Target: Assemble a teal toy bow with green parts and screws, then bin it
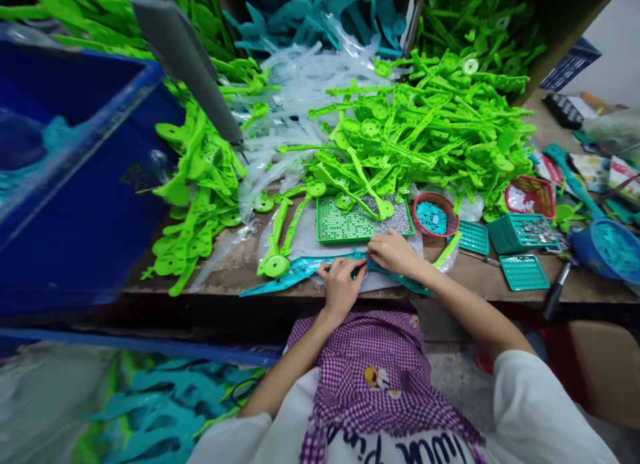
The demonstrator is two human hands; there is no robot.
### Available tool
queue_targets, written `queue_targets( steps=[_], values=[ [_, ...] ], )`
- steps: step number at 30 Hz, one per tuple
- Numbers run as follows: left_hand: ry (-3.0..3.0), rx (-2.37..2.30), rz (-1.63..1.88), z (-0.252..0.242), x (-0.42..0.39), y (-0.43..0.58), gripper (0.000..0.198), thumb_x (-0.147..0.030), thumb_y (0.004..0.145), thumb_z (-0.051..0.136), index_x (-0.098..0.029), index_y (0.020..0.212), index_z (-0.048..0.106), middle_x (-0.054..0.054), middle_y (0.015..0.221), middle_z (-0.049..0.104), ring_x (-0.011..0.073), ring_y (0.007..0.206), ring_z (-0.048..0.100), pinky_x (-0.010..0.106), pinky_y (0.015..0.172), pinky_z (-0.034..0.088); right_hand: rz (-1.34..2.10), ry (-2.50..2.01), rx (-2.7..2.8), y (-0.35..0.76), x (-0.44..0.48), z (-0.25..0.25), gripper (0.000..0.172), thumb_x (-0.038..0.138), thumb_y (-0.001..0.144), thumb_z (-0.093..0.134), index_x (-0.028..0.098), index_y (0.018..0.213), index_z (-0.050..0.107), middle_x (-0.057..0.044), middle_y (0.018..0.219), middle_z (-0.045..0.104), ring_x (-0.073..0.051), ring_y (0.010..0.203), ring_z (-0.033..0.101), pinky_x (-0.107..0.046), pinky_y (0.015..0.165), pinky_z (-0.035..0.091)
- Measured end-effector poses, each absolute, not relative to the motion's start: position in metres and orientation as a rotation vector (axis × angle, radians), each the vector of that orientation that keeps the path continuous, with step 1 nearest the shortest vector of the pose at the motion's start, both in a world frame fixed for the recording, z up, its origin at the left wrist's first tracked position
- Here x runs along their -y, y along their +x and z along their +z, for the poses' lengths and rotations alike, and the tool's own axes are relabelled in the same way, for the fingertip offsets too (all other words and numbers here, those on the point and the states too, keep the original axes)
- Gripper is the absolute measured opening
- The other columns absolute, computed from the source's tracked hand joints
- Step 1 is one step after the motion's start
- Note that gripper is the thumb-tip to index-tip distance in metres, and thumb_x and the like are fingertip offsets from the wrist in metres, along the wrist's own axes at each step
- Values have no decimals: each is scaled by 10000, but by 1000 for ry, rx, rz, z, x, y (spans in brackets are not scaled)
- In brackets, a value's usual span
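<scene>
A long, teal-blue plastic part lies along the front of the bench, spanning both sides of my hands. My left hand grips it near the middle, thumb and fingers closed on its edge. Right beside it, my right hand is closed in a pinch over the same part; whatever is between its fingertips is too small to make out. Just behind my hands sits a green tray of small metal pieces. A red round basket with small teal pieces stands to its right. Green plastic parts lie by the blue part's left end.
Heaped green parts and translucent pieces fill the bench's back. A grey powered tool hangs at upper left. A blue crate stands left. Teal trays, a black-handled tool and a blue bowl are right.
</scene>
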State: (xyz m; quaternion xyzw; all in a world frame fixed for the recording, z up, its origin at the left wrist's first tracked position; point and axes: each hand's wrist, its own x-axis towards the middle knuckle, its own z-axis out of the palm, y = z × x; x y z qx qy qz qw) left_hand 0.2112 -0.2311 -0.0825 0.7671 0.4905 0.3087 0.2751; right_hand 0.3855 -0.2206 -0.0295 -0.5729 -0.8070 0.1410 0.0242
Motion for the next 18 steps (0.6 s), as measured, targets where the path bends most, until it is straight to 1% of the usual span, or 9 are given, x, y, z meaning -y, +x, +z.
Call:
queue_targets(
  steps=[2,7,10,15,18],
  values=[
    [2066,-1305,860,-83,232,211,70,-251,869,669,-284,886,729,-3,886,771,230,900,644,436,886,270,443,-1754,2503,385,221,-29,137,165,929,549,143,845,655,-77,874,674,-184,819,565,-316,742,261],
    [2092,-1281,890,-87,232,210,89,-267,877,659,-294,885,744,2,843,769,231,888,640,446,892,277,531,-1783,2329,389,224,-33,100,186,920,583,167,858,660,-46,858,670,-171,831,570,-289,733,287],
    [2101,-1262,874,-87,232,210,118,-287,896,633,-303,903,750,8,847,775,237,900,632,461,903,275,551,-1751,2429,389,220,-29,86,163,900,595,177,883,677,-49,887,683,-176,837,582,-286,706,293],
    [2100,-1253,868,-87,233,210,139,-285,909,611,-301,900,748,9,875,781,236,894,627,473,911,265,441,-1695,2632,387,213,-19,151,149,915,542,149,894,692,-95,909,696,-203,849,593,-303,704,321],
    [2103,-1249,873,-88,233,211,137,-289,907,609,-302,898,746,11,874,780,239,901,625,468,907,272,437,-1608,2736,388,208,-13,148,140,909,540,153,913,687,-91,919,693,-198,849,591,-292,697,335]
  ],
)
